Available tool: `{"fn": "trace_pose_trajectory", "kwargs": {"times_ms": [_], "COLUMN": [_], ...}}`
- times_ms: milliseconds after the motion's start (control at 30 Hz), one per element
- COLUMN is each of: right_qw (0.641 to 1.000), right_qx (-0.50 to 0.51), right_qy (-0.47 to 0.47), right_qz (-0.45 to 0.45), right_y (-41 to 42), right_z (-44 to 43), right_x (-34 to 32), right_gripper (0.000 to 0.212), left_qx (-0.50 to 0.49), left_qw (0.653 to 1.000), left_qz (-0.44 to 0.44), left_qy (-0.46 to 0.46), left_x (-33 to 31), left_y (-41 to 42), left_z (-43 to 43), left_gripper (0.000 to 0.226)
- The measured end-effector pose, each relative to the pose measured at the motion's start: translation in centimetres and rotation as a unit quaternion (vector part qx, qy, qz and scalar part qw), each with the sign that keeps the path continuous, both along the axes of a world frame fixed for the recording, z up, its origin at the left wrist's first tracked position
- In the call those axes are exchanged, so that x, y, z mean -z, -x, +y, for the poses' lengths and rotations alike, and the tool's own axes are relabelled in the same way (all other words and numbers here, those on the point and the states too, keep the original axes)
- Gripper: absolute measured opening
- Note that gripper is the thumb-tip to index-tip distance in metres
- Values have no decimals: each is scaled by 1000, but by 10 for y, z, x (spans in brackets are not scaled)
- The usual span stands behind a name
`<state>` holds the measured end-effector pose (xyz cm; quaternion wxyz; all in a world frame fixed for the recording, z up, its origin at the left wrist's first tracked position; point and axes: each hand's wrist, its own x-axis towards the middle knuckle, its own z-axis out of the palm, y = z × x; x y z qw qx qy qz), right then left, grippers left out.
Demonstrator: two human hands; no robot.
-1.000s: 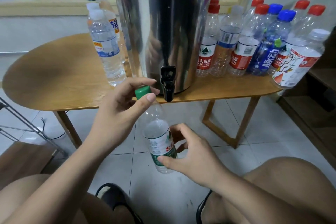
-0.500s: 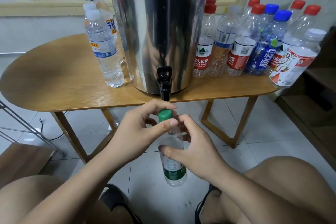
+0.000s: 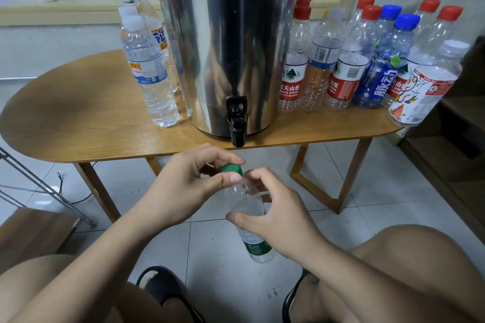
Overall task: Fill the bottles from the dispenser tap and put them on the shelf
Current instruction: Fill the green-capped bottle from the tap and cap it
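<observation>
A clear plastic bottle with a green label (image 3: 245, 203) is held in the air below the table edge, just in front of and lower than the tap, over the tiled floor between the person's knees. It is slightly tilted, with its neck leaning to the left. A round green screw cap (image 3: 232, 168) sits at its mouth; whether it is threaded on cannot be told.

The left hand (image 3: 183, 186) pinches this cap between thumb and forefinger, the other fingers curled behind it. The right hand (image 3: 280, 217) wraps the bottle's upper body, with the thumb across the near side and the fingers bent round the far side, loosely arched near the neck.

Just above stands the small black tap (image 3: 237, 123), fixed low on a tall, shiny stainless-steel cylindrical dispenser (image 3: 231, 34). The dispenser rests near the front edge of an oval wooden table (image 3: 78, 118).

To its left stands a clear ribbed bottle with a white cap (image 3: 149, 73), with more bottles behind it. To its right is a crowd of clear bottles with red and blue caps (image 3: 354, 60). At the table's right end is a wider white-capped bottle with a flowered label (image 3: 425, 86).

Dark wooden shelving (image 3: 462, 144) is at the far right.
</observation>
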<state>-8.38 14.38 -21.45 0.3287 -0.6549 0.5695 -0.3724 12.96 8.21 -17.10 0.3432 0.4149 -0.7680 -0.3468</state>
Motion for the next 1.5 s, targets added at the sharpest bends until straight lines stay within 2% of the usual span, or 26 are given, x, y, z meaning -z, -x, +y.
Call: {"fn": "trace_pose_trajectory", "kwargs": {"times_ms": [100,267,367,500,600,900,1100,1333,1500], "right_qw": [1000,996,996,997,997,997,997,997,996], "right_qx": [4,1,5,16,19,27,58,75,82], "right_qy": [20,35,30,26,28,28,20,-11,-15], "right_qz": [23,77,83,66,69,74,42,31,31], "right_y": [-1,-2,-1,2,3,2,7,6,5], "right_z": [-2,-4,-7,-10,-11,-17,-30,-42,-44], "right_x": [4,8,9,10,11,19,25,27,25], "right_gripper": [60,58,59,62,63,60,60,65,65], "left_qx": [-50,-137,-77,37,52,-100,-182,-206,-209], "left_qw": [999,984,988,997,996,991,971,958,958], "left_qz": [-19,-101,-116,-71,-71,-68,-114,-153,-154], "left_qy": [8,44,71,24,17,59,101,126,125], "left_x": [1,12,14,4,6,11,19,25,24], "left_y": [2,6,-1,-6,-12,-15,-35,-43,-45], "left_z": [1,-1,-5,-5,-12,-24,-52,-67,-69], "left_gripper": [33,55,59,47,39,36,27,27,36]}}
